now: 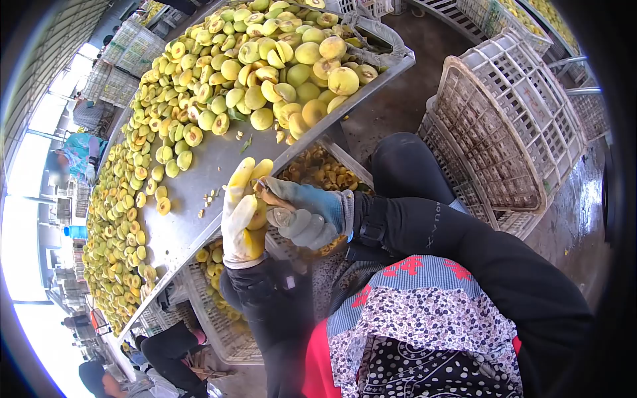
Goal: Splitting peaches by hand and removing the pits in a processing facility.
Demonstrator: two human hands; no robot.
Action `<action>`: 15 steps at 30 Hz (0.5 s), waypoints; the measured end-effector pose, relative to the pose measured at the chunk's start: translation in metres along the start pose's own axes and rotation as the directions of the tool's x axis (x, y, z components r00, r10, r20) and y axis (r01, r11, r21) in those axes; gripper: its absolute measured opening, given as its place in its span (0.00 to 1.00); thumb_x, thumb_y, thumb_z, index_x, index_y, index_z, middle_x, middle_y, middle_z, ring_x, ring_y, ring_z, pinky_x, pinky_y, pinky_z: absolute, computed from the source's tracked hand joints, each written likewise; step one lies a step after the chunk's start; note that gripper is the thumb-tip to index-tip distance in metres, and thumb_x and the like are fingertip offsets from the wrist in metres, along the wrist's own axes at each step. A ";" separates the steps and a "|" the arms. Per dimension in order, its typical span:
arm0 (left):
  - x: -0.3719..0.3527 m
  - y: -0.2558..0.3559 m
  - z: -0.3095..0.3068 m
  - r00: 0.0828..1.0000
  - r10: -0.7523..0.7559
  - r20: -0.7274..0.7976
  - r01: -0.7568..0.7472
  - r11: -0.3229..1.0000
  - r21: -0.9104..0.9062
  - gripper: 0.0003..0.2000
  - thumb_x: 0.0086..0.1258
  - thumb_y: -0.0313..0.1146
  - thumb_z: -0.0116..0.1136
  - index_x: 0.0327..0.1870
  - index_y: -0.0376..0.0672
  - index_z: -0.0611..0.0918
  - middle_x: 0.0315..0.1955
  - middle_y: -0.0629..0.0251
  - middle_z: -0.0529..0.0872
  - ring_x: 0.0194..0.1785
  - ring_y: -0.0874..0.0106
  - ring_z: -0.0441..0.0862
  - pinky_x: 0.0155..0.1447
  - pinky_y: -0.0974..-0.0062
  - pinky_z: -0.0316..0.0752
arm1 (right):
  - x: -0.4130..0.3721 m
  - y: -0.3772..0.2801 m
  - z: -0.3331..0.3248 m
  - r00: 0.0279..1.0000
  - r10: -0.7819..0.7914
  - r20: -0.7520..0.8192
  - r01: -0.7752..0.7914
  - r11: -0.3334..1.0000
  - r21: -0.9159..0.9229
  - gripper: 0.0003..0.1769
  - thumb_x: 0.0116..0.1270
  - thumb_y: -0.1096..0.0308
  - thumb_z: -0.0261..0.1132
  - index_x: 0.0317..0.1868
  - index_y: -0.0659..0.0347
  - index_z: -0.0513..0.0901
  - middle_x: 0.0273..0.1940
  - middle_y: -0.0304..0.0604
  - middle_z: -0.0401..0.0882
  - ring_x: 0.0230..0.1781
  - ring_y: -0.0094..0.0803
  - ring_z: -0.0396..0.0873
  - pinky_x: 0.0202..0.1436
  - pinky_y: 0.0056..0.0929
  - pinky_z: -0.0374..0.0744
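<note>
My left hand (240, 222), in a white glove stained yellow, is closed around a yellow peach (259, 215). Right against it is my right hand (305, 215), in a blue and grey glove, its fingers pinched together. A thin brown piece (271, 194) shows at those fingertips; whether it is a tool or part of the fruit I cannot make out. Both hands are just over the near edge of a metal table (189, 205). Many yellow-green peaches (255, 99), a lot of them cut in halves, are heaped on that table.
Below the table edge stand a crate (229, 338) of yellow fruit and another container with brownish-yellow pieces (322, 169). Stacked plastic baskets (504, 119) are at the right. Other people sit at the left, one in a teal top (76, 156). Small scraps (209, 199) lie on the metal.
</note>
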State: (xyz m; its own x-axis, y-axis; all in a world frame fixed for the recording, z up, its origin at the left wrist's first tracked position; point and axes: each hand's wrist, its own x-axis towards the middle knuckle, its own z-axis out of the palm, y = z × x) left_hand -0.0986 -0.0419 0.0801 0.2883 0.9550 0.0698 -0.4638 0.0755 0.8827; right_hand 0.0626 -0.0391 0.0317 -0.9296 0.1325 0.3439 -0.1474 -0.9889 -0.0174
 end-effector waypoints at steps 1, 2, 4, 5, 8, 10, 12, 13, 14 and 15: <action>0.000 0.000 0.001 0.999 0.026 0.019 -0.026 0.999 0.019 0.29 0.68 0.35 0.58 0.70 0.33 0.69 0.61 0.49 0.79 0.61 0.63 0.78 0.67 0.66 0.72 | 0.000 0.000 0.000 1.000 0.016 0.012 -0.016 1.000 0.006 0.35 0.69 0.26 0.49 0.35 0.50 0.81 0.17 0.26 0.65 0.10 0.16 0.59 0.10 0.16 0.57; 0.000 0.001 0.001 0.999 -0.031 0.016 0.031 0.999 0.028 0.29 0.68 0.34 0.58 0.69 0.33 0.70 0.59 0.50 0.80 0.59 0.64 0.79 0.65 0.67 0.73 | 0.000 0.000 0.001 0.999 0.032 0.023 -0.032 0.999 0.010 0.35 0.70 0.26 0.49 0.35 0.51 0.81 0.17 0.26 0.65 0.10 0.16 0.59 0.09 0.16 0.56; -0.002 0.006 -0.005 0.990 -0.141 0.010 0.140 0.989 0.045 0.27 0.67 0.32 0.57 0.68 0.33 0.71 0.57 0.51 0.81 0.56 0.64 0.81 0.61 0.69 0.76 | -0.001 -0.003 0.004 0.999 0.035 -0.006 -0.035 0.999 0.035 0.36 0.69 0.25 0.48 0.33 0.51 0.80 0.16 0.28 0.64 0.09 0.18 0.58 0.08 0.19 0.56; -0.003 0.009 -0.009 0.983 -0.181 -0.019 0.182 0.976 0.121 0.26 0.67 0.32 0.57 0.67 0.33 0.72 0.56 0.50 0.81 0.55 0.64 0.81 0.61 0.70 0.77 | -0.002 -0.007 0.008 0.999 0.023 -0.046 -0.020 0.998 0.055 0.37 0.69 0.25 0.47 0.31 0.52 0.78 0.15 0.29 0.63 0.08 0.20 0.57 0.07 0.21 0.56; -0.005 0.014 -0.012 0.973 -0.182 -0.139 0.213 0.941 0.264 0.24 0.70 0.34 0.55 0.65 0.33 0.72 0.54 0.51 0.82 0.54 0.64 0.83 0.58 0.72 0.78 | -0.004 -0.008 0.017 0.971 -0.055 -0.232 0.024 0.991 -0.134 0.38 0.70 0.24 0.45 0.28 0.52 0.75 0.13 0.31 0.62 0.07 0.21 0.56 0.06 0.22 0.56; -0.004 0.016 0.011 0.968 -0.033 -0.249 0.101 0.959 0.265 0.21 0.76 0.37 0.50 0.65 0.35 0.72 0.54 0.52 0.83 0.54 0.62 0.84 0.51 0.73 0.80 | -0.001 0.001 0.036 0.847 -0.195 -0.494 0.000 0.931 -0.366 0.38 0.73 0.26 0.41 0.29 0.53 0.75 0.12 0.31 0.63 0.05 0.21 0.55 0.06 0.23 0.56; -0.001 0.014 0.013 0.947 0.075 -0.314 0.034 0.944 0.327 0.22 0.80 0.44 0.44 0.64 0.36 0.73 0.55 0.53 0.84 0.55 0.61 0.84 0.48 0.73 0.81 | 0.004 0.012 0.037 0.762 -0.435 -0.480 -0.110 0.643 -0.758 0.37 0.75 0.29 0.41 0.29 0.54 0.75 0.12 0.31 0.64 0.05 0.22 0.58 0.08 0.24 0.58; 0.001 0.010 0.009 0.940 0.106 -0.323 0.027 0.924 0.383 0.23 0.82 0.48 0.40 0.63 0.37 0.73 0.55 0.52 0.84 0.55 0.60 0.84 0.48 0.71 0.81 | 0.005 0.013 0.042 0.694 -0.462 -0.551 -0.221 0.592 -0.775 0.36 0.73 0.28 0.46 0.27 0.53 0.76 0.14 0.32 0.67 0.07 0.22 0.59 0.09 0.25 0.59; 0.002 0.008 0.010 0.933 0.108 -0.344 0.018 0.939 0.343 0.24 0.82 0.49 0.40 0.61 0.36 0.74 0.55 0.51 0.84 0.54 0.61 0.84 0.50 0.71 0.81 | 0.007 0.014 0.049 0.620 -0.485 -0.617 -0.335 0.547 -0.767 0.36 0.71 0.28 0.50 0.25 0.52 0.77 0.16 0.33 0.69 0.08 0.21 0.61 0.11 0.25 0.59; 0.004 0.006 0.014 0.925 0.106 -0.364 0.010 0.953 0.303 0.24 0.82 0.50 0.40 0.59 0.35 0.75 0.56 0.50 0.84 0.53 0.61 0.85 0.52 0.71 0.80 | 0.009 0.014 0.050 0.610 -0.505 -0.611 -0.306 0.560 -0.769 0.35 0.71 0.29 0.52 0.26 0.54 0.79 0.17 0.34 0.71 0.10 0.21 0.63 0.13 0.25 0.61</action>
State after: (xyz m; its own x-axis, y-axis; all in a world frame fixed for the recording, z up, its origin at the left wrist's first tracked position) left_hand -0.0888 -0.0418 0.0925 -0.0877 0.9961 -0.0112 -0.1853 -0.0053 0.9827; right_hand 0.0689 -0.0554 0.0817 -0.6987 0.6211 -0.3550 -0.0576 -0.5434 -0.8375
